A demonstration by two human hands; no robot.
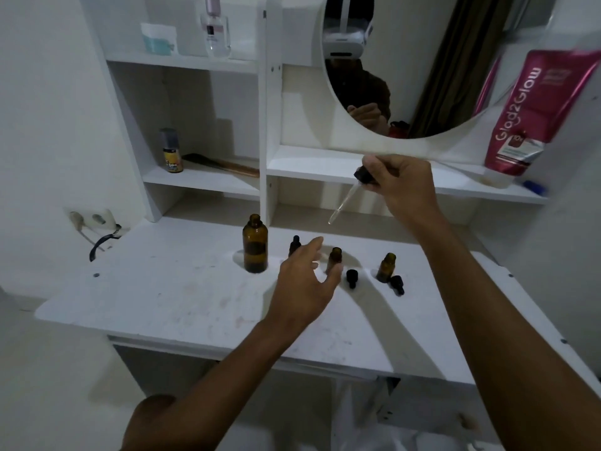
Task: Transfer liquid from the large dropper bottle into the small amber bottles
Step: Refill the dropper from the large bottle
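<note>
The large amber bottle [255, 245] stands uncapped on the white desk [182, 297]. My right hand [401, 187] is shut on its black-topped glass dropper [348, 198], held in the air with the tip pointing down-left above the small bottles. My left hand [307, 281] hovers open over the desk, just left of an uncapped small amber bottle [335, 259]. Partly hidden behind that hand is a capped small bottle [295, 245]. Another open small amber bottle [386, 266] stands further right. Two black dropper caps [352, 277] [397, 284] lie beside them.
White shelves rise behind the desk, holding a spray can [171, 151], a brush [221, 164], a perfume bottle [216, 30] and a pink pouch [533, 109]. A round mirror [406, 60] hangs above. A wall socket with a cable [94, 222] sits at the left.
</note>
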